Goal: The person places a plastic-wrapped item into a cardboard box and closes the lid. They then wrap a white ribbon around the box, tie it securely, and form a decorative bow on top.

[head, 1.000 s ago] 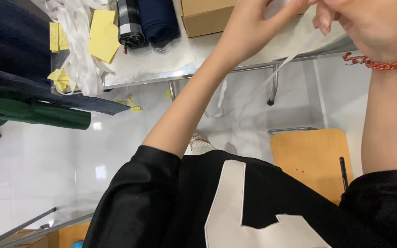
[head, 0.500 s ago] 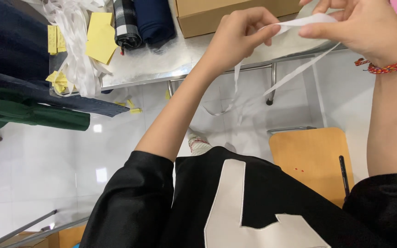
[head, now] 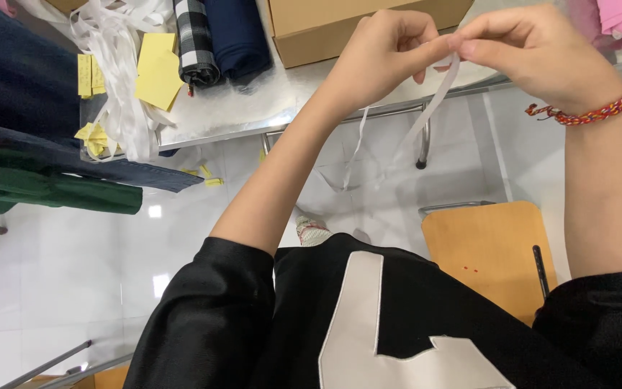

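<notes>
Your left hand (head: 386, 54) and right hand (head: 534, 54) meet fingertip to fingertip above the front edge of the surface (head: 253, 119), both pinched shut on the same white ribbon strip (head: 426, 115). The pinch points sit side by side, almost touching, so the strip is held at its top end only. From there it hangs down and to the left, its long axis running at a slant from your fingers toward the floor (head: 73, 252), with a thinner tail (head: 354, 148) dangling beside it. The free length lies under the left hand rather than the right — the left is the nearer one to it.

Your right wrist wears a braided red bracelet (head: 588, 112). Just behind your hands on the surface stands a cardboard box (head: 340, 29); to its left lie a folded navy cloth (head: 239, 36) and a checked cloth (head: 194, 39), then yellow paper slips (head: 156, 68) and a loose heap of white ribbon (head: 113, 79). Dark and green garments (head: 44, 191) hang at the left edge, and a wooden chair seat (head: 487, 252) stands below — well apart from the strip.
</notes>
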